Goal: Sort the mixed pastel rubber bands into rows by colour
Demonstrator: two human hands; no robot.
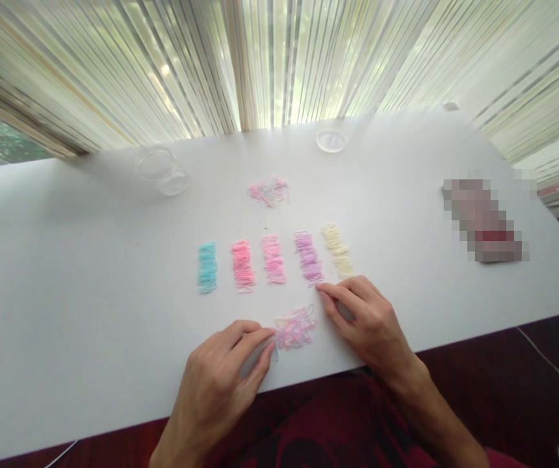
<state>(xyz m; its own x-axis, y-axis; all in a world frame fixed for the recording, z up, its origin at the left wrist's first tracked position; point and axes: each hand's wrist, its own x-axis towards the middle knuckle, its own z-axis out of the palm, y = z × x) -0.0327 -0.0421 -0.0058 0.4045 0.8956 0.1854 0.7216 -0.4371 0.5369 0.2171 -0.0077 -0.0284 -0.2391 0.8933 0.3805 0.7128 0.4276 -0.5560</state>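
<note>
Your left hand (221, 367) is at the left edge of the loose mixed strand pile (298, 328), close to the near edge of the white table (89, 312); thumb and index tips nearly together, narrow gap; a bit of blue strand shows right by the thumb, can't tell if you have hold of it; your right hand (370, 318) is at the near end of the purple row (309, 257), thumb and index brought close in a narrow pinch; a short purplish strand shows at the tips, can't tell if gripped or just lying there.

Mixed pile sits between your hands, on your side of the sorted rows; five of those, left to right: blue row (207, 268), coral-pink row (243, 263), light-pink row (273, 260), purple, then yellow row (337, 250), its near end just beyond your right knuckles; rows stand apart from each other, strands stacked crosswise in each; second mixed pile (270, 191) lies beyond the rows, well apart from both hands.

Far side: two clear round pieces (174, 183) at left, a clear round dish (331, 141) right of centre; pixelated pinkish item (484, 221) far right, detail unreadable.
</note>
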